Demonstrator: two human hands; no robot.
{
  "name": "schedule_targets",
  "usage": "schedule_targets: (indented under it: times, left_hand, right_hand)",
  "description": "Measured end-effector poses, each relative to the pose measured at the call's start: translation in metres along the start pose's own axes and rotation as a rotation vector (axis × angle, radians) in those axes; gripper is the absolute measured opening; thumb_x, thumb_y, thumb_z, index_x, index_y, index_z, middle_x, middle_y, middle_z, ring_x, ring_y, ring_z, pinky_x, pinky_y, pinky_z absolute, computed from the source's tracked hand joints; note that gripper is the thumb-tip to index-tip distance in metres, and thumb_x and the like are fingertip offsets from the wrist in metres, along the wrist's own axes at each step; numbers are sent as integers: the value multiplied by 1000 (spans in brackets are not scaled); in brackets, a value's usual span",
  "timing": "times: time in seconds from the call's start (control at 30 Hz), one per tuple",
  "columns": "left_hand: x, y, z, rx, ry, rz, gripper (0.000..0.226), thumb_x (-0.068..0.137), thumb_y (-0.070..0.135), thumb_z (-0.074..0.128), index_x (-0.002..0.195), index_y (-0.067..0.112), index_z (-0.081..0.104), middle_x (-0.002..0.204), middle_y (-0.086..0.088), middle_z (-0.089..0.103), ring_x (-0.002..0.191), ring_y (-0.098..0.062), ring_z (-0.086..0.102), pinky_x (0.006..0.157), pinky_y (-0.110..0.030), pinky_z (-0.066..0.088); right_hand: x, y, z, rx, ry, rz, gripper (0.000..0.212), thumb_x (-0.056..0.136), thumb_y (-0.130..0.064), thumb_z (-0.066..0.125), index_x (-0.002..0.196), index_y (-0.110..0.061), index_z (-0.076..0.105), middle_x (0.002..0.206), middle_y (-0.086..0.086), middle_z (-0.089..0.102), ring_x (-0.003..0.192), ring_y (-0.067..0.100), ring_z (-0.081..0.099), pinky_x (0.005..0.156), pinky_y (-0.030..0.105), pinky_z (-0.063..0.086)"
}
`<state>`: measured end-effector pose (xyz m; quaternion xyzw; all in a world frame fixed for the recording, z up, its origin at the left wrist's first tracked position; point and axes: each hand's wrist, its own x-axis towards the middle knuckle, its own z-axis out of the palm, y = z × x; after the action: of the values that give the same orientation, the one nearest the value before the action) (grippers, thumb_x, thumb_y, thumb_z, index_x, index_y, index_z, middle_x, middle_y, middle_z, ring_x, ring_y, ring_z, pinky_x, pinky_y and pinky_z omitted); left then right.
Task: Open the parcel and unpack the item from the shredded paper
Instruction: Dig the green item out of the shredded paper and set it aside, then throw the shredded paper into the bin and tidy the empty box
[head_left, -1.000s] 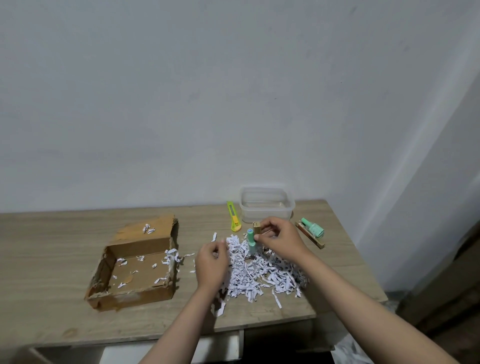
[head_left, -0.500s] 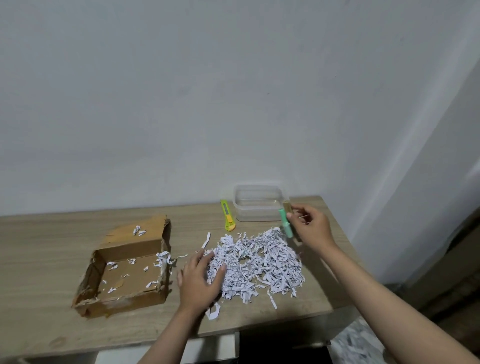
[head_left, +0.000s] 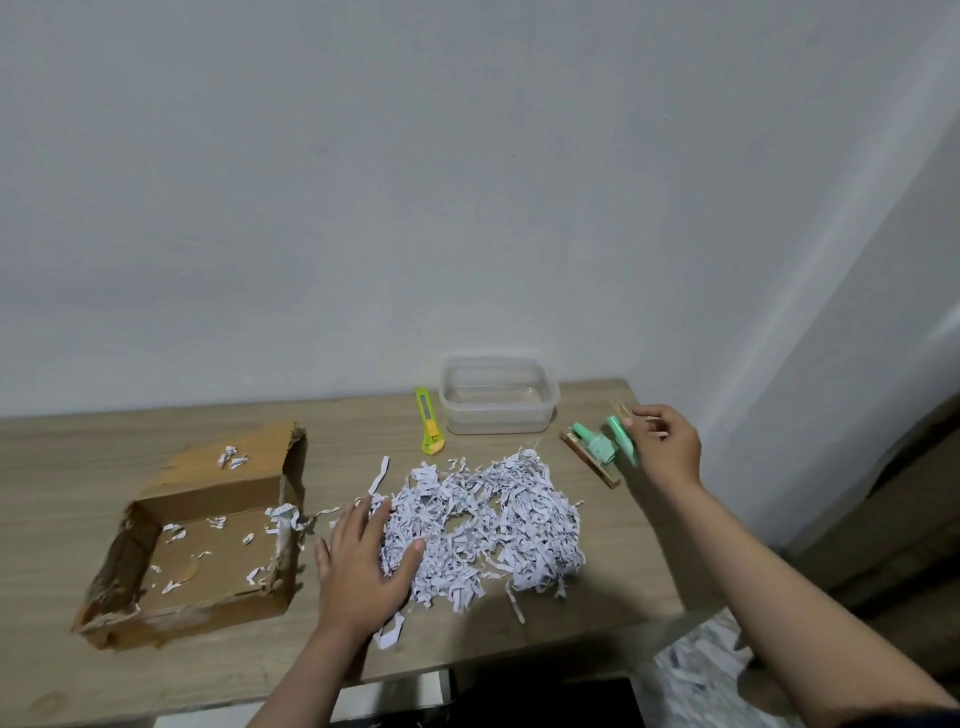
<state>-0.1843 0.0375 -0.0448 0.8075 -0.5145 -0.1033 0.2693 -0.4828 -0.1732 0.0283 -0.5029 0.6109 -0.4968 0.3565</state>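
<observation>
An open brown cardboard parcel (head_left: 208, 530) lies at the left of the wooden table, with a few paper scraps inside. A heap of white shredded paper (head_left: 488, 519) covers the table's middle. My left hand (head_left: 363, 561) rests flat on the heap's left edge, fingers spread. My right hand (head_left: 665, 447) is at the far right and holds a small green bottle (head_left: 623, 436) together with a thin tan stick. Just left of it a second green bottle (head_left: 595, 446) lies on another tan stick (head_left: 597, 465).
A clear plastic tub (head_left: 498, 395) stands against the wall behind the heap. A yellow-green box cutter (head_left: 430, 427) lies to its left. The table's right edge is close to my right hand, and more shredded paper (head_left: 696, 675) lies on the floor below.
My right hand has carried the green bottle and stick from the heap to the table's right end, beside the other bottle. My left hand has spread flat onto the heap's left side.
</observation>
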Motion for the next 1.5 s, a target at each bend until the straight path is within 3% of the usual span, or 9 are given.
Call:
schedule_targets:
  times: [0.3, 0.53, 0.67, 0.8, 1.0, 1.1, 1.2, 1.37, 1.5]
  left_hand:
    - [0, 2, 1, -10, 8, -14, 77, 72, 78, 31, 139, 41, 36, 154, 9, 27, 144, -15, 16, 114, -57, 7]
    - [-2, 5, 0, -34, 31, -3, 74, 73, 76, 35, 137, 39, 41, 152, 5, 30, 143, -17, 19, 113, -60, 11]
    - [-2, 5, -2, -75, 57, 14, 73, 73, 74, 38, 135, 36, 45, 152, 3, 31, 143, -19, 21, 111, -63, 15]
    - [-3, 4, -4, -79, 51, 22, 75, 72, 76, 36, 135, 37, 46, 155, 4, 25, 145, -18, 15, 113, -61, 3]
    - [-3, 3, -5, -79, 60, -26, 82, 69, 77, 34, 137, 33, 43, 158, -6, 13, 146, -26, 2, 112, -59, -3]
    - [-4, 4, -8, -97, 56, -66, 83, 70, 77, 33, 138, 30, 42, 156, -15, 13, 146, -30, 3, 113, -59, -1]
    - [-6, 8, -9, -116, 22, -101, 86, 70, 78, 27, 139, 28, 40, 155, -15, 18, 145, -30, 10, 115, -54, 3]
    - [-6, 6, -6, -120, -24, -82, 87, 73, 76, 21, 142, 25, 37, 154, -9, 27, 144, -26, 18, 116, -47, 12]
    - [-6, 24, 1, -235, -109, -139, 57, 94, 50, 32, 145, 24, 32, 156, -2, 24, 145, -20, 14, 118, -47, 3]
  right_hand:
    - [27, 44, -6, -160, -22, 161, 13, 82, -18, 67, 92, -11, 72, 93, 9, 71, 84, 21, 62, 80, 27, 46]
    - [23, 42, -5, -351, -52, 82, 24, 89, -25, 57, 101, -10, 71, 105, 10, 70, 99, 28, 61, 79, 25, 40]
    - [24, 48, -10, -529, -166, 139, 35, 88, -39, 50, 116, -25, 64, 123, 10, 62, 121, 36, 42, 99, 40, 38]
    - [14, 41, -13, -634, -240, 197, 48, 91, -45, 46, 133, -22, 49, 138, 17, 44, 130, 41, 27, 106, 47, 31]
    - [-41, 33, -7, -542, -41, -114, 40, 89, -27, 53, 126, -12, 53, 125, 18, 51, 121, 35, 36, 102, 42, 34]
    - [-79, 29, 6, -474, -167, -275, 36, 89, -27, 56, 122, -14, 55, 121, 9, 55, 114, 20, 46, 99, 34, 37]
    - [-117, 29, 24, -387, -351, -236, 45, 90, -40, 53, 132, -24, 47, 131, -1, 48, 115, 7, 47, 100, 31, 41]
    - [-159, 34, 52, -352, -394, -143, 54, 91, -44, 50, 141, -29, 35, 147, -2, 36, 135, 15, 34, 111, 38, 32]
    - [-182, 26, 71, -293, -405, -139, 55, 92, -38, 50, 143, -24, 33, 149, 1, 34, 138, 16, 31, 113, 35, 29]
